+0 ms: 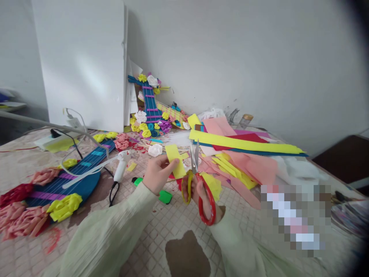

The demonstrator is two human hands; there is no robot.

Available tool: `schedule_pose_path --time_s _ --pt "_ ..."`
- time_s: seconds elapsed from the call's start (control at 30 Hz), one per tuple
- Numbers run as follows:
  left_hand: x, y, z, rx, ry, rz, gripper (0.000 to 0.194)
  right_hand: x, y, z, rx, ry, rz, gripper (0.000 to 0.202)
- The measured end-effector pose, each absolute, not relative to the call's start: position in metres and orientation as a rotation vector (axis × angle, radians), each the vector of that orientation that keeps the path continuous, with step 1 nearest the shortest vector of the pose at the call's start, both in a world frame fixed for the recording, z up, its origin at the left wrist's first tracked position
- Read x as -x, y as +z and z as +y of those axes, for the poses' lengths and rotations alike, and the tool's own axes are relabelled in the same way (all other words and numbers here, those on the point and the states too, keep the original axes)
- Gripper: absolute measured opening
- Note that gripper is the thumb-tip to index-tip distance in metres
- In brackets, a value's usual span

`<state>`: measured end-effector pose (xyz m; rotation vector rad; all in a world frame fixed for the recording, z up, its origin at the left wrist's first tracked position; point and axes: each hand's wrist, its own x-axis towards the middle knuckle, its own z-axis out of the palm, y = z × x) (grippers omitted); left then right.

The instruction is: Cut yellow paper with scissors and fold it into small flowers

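My left hand (158, 172) pinches a small yellow strip of crepe paper (173, 156) between thumb and fingers. In my right hand (197, 190) is a pair of scissors (206, 200) with one red and one yellow handle loop. The blades point away from me and stand slightly apart, just right of the strip and not touching it. Below my left wrist lies a green object (165, 197), partly covered by my sleeve. Yellow crepe paper (212, 186) lies behind my right hand.
A blue paper guitar (83, 165) with paper flowers lies left, beside a white glue gun (121, 167) and its cable. Another decorated guitar (150, 100) leans at the back. Long yellow crepe paper (245, 143) and pink sheets (250, 165) are piled right. A jar (245, 120) stands behind.
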<state>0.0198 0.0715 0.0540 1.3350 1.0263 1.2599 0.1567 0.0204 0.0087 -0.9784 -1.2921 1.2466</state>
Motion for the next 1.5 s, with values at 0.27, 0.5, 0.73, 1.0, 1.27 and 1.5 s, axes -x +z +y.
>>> schedule_pose_path --time_s 0.27,0.5,0.73,1.0,1.27,1.5 --pt "-0.033 0.040 0.062 -1.352 1.122 0.944 0.021 -0.158 0.015 0.026 1.008 1.215 -1.016 0.029" --pt "-0.035 0.043 0.063 -1.223 1.102 0.945 0.025 -0.154 0.016 0.028 1.142 1.206 -0.948 0.027" --pt "-0.029 0.043 0.071 -1.086 1.173 0.920 0.028 -0.152 0.019 0.025 1.159 1.193 -1.028 0.029" --pt "-0.026 0.043 0.072 -1.011 1.151 0.937 0.029 -0.152 0.020 0.023 1.191 1.136 -1.071 0.031" --pt "-0.024 0.049 0.073 -0.944 1.176 0.950 0.026 -0.153 0.015 0.024 1.172 1.135 -1.070 0.031" --pt "-0.024 0.048 0.075 -0.928 1.195 0.944 0.025 -0.152 0.022 0.022 1.202 1.160 -0.980 0.036"
